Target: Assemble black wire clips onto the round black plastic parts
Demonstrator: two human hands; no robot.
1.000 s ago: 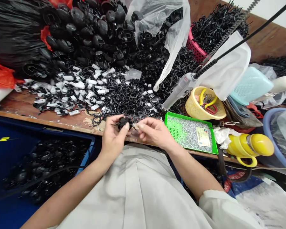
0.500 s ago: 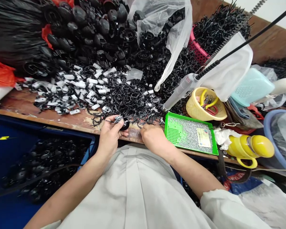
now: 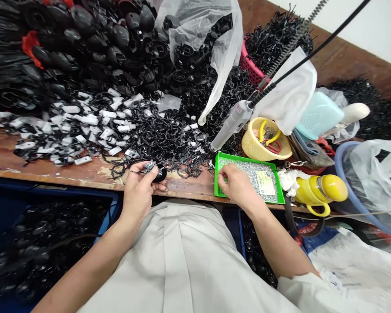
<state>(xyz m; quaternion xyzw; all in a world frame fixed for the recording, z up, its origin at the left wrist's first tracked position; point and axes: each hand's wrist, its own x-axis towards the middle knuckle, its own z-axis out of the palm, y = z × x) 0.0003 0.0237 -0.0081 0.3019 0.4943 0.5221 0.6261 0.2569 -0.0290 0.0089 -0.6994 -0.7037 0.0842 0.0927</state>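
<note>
Part (image 3: 162, 175) in left hand (image 3: 139, 188), right hand (image 3: 237, 184) over tray (image 3: 280, 187)

a yellow flask (image 3: 313, 189) lies beside crumpled white tissue (image 3: 288, 181).

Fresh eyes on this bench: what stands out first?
The bright green tray at the front edge of the bench, with the right hand over it. Next, the yellow flask lying just right of the tray. Then the heap of white and black parts beyond and left of the left hand.
</note>
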